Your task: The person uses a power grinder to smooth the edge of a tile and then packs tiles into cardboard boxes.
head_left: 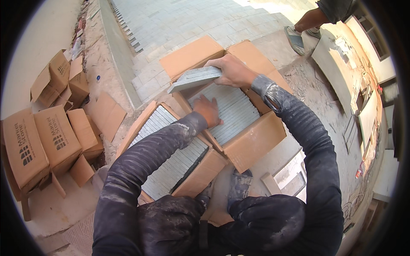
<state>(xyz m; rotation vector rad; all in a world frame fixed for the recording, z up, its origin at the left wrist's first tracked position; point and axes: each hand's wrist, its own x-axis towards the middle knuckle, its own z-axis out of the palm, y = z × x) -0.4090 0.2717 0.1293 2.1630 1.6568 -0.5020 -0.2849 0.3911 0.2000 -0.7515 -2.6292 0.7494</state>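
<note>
My right hand [230,71] grips a small stack of pale grey-green stone tiles [192,77], held tilted over the back of an open cardboard box [254,141]. Inside that box stand rows of similar tiles on edge [241,115]. My left hand [207,112] reaches down into the box with its fingers apart, touching or just above the tile tops. Its fingertips are partly hard to make out. A second open box of upright tiles [158,164] sits to the left, partly hidden under my left forearm.
Several cardboard boxes [51,145] lie at the left beside a flattened piece [106,113]. A paved slope [179,21] rises behind. Another person's leg [311,21] stands at top right, near a leaning board [335,72], rubble [294,74] and a pale frame [290,179].
</note>
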